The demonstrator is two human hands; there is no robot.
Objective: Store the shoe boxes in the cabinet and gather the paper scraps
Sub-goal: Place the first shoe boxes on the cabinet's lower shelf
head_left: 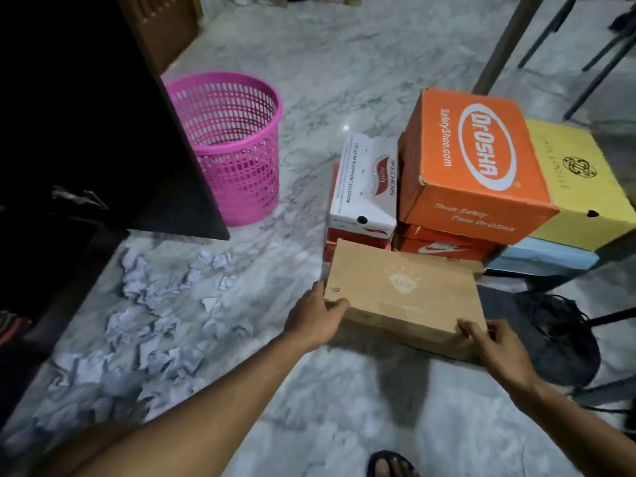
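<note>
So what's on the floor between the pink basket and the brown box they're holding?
In the head view, only bare marble floor separates the pink basket from the brown box; the crumpled paper scraps lie further left.

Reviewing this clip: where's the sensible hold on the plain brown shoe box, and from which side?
Take the brown shoe box by its two short ends, one hand per side, as the left hand and right hand do now. It is wide and flat, with clear floor on the near side.
</note>
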